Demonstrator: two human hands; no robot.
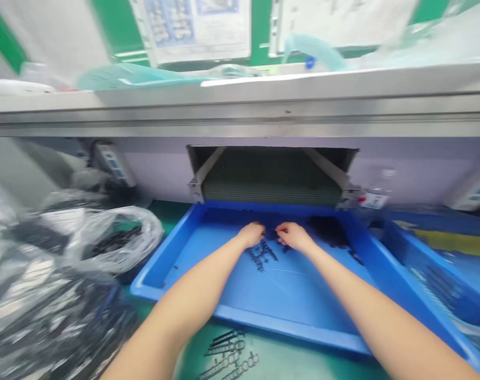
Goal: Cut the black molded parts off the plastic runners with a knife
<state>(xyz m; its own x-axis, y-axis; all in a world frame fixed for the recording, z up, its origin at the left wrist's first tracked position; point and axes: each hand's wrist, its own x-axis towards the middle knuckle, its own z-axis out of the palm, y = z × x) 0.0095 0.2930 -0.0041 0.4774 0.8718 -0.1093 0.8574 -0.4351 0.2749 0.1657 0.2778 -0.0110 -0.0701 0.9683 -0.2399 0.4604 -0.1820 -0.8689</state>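
Both my hands are inside a shallow blue tray (319, 316), close together near its back. My left hand (252, 234) has its fingers curled down by a cluster of small black plastic parts (261, 256); what it grips is hidden. My right hand (294, 236) is pinched, its fingertips facing the left hand. Small dark bits show at and below the right fingertips, too blurred to name. A flat black pile (327, 231) lies in the tray's back right corner, with a small black piece (355, 257) in front of it.
Black ladder-like frames with rings (228, 356) lie on the green table before the tray. Left are a clear bag of black parts (117, 237) and black plastic bags (66, 322). Another blue bin (433, 264) and a bottle (378, 190) stand right. A metal shelf edge (240, 113) crosses above.
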